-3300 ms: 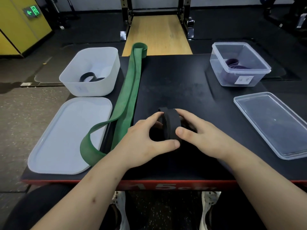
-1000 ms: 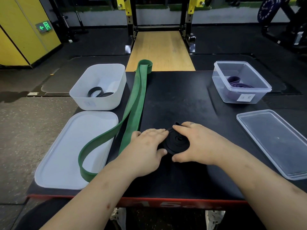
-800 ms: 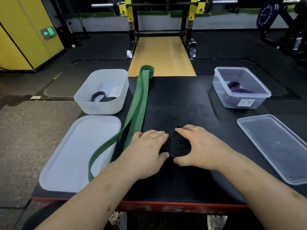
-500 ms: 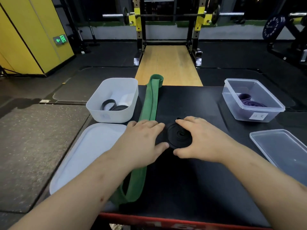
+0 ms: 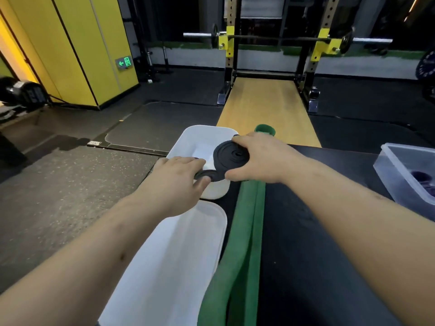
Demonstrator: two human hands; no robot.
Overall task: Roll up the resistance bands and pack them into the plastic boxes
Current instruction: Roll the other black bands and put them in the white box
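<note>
My right hand (image 5: 261, 158) grips a rolled black resistance band (image 5: 231, 155) and holds it flat over the open white plastic box (image 5: 202, 137). My left hand (image 5: 174, 182) is at the box's near rim, thumb and fingers pinching a second black band piece (image 5: 208, 175) that lies just below the roll. Whether that piece is a separate band or the roll's loose end is unclear. A long green band (image 5: 249, 220) lies unrolled along the black table (image 5: 306, 255), passing under my right wrist.
The white lid (image 5: 179, 255) lies at the table's left edge, in front of the white box. A clear plastic box (image 5: 400, 165) with a purple band (image 5: 421, 177) stands at the right. Beyond the table are a wooden platform and a squat rack.
The black roll left the table middle; my right hand carried it up and left over the white box. My left hand moved with it to the box's near rim. The view swung left.
</note>
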